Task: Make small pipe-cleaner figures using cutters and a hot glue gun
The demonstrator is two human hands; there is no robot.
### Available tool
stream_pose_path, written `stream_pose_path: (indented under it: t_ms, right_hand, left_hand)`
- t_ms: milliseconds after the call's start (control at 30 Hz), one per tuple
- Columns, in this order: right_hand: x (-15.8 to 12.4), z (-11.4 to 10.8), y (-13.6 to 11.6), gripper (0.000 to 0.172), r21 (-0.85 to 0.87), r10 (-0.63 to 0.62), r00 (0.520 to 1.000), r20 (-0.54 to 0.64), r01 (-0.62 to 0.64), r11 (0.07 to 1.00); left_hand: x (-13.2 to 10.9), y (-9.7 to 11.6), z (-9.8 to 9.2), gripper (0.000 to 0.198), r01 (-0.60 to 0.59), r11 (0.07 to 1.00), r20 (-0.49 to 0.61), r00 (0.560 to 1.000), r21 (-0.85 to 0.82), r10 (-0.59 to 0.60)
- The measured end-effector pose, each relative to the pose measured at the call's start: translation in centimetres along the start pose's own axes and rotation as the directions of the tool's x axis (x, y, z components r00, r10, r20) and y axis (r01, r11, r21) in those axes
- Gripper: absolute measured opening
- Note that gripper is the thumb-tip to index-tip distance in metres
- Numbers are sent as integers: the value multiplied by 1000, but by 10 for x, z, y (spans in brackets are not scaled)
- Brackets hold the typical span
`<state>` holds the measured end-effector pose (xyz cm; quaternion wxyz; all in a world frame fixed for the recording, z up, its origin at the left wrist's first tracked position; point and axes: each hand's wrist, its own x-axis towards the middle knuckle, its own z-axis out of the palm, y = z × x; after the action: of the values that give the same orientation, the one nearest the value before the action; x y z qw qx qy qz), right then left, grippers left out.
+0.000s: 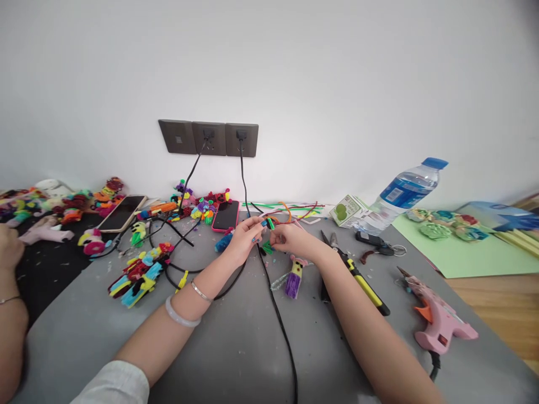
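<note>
My left hand (247, 235) is closed in a pinch, with a short green pipe cleaner piece (270, 224) at its fingertips. Just right of it, my right hand (291, 238) has its fingers curled together; what they hold, if anything, is too small to make out. Below those fingertips lies another bit of green pipe cleaner (266, 247). A small purple and yellow pipe cleaner doll (293, 279) lies on the grey table under my right wrist. Blue fuzzy material (223, 241) shows beside my left hand.
Black cables run from wall sockets (208, 138) across the table (236, 359). Yellow-handled pliers (360, 280), a pink glue gun (440, 317) and a tilted water bottle (406, 193) are at right. Colourful pipe cleaner figures (141, 275) and phones (226, 215) are at left; another person's arm (10, 314) shows.
</note>
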<state>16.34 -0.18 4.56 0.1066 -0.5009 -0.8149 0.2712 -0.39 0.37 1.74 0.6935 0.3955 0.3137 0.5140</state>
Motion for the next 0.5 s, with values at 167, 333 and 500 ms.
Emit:
stream_pose_path:
  t_ms: [167, 333, 500]
  right_hand:
    - [-3, 4, 5, 13, -46, 24, 1000, -7, -25, 999]
    - [-13, -6, 16, 9, 241, 78, 984, -162, -37, 970]
    - [-21, -19, 19, 33, 772, 270, 943, -194, -23, 635]
  left_hand:
    - [-1, 1, 1, 31, 19, 1000, -3, 1000, 4, -19]
    - [-2, 1, 1, 29, 24, 999, 0, 1000, 21, -24]
    - [-3, 1, 1, 30, 29, 997, -1, 1000, 70, -29]
